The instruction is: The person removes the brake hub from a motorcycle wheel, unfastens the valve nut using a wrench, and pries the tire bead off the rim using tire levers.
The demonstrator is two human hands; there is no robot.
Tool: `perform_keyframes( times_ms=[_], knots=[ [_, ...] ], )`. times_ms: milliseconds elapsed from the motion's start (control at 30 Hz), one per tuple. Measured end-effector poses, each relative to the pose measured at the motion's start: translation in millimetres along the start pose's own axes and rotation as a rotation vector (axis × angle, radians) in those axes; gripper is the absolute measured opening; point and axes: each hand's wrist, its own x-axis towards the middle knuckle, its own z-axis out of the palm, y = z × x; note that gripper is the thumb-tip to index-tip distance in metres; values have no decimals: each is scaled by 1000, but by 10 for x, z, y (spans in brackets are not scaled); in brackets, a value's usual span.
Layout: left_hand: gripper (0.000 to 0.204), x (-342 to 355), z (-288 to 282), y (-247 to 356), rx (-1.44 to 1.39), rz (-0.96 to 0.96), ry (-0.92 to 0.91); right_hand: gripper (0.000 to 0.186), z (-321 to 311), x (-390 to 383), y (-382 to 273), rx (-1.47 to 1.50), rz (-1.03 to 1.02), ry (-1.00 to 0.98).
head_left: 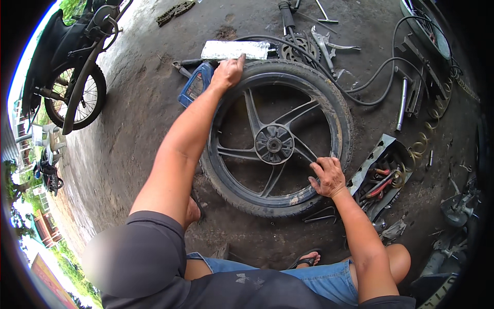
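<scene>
A motorcycle wheel point(275, 144) with dark spokes and a black tire lies flat on the ground in front of me. At the tire's far left edge, my left hand point(228, 73) is closed on it, its lower fingers partly hidden. On the near right part of the rim rests my right hand point(329, 177), fingers bent but apart and the thumb spread away. Just beyond the left hand is a silver-wrapped block point(235, 50). A blue case point(196, 85) sits beside the left wrist.
A black hose point(378, 101) loops to the right of the wheel. Near my right forearm stands a metal tray point(382, 149) of red-handled tools point(382, 185). Chainrings point(298, 50) and a pedal point(175, 13) lie farther away. A motorcycle point(77, 67) is parked at left.
</scene>
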Motion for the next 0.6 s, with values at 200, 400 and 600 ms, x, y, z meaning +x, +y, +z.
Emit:
perform_keyframes(
  times_ms=[200, 400, 600],
  knots=[
    [61, -138, -30, 269, 235, 65, 86, 47, 35, -59, 13, -6, 7, 3],
    [52, 316, 179, 1366, 160, 804, 72, 46, 23, 15, 5, -7, -6, 30],
    [70, 365, 660, 2246, 374, 566, -268, 43, 40, -80, 101, 18, 3, 37]
  ],
)
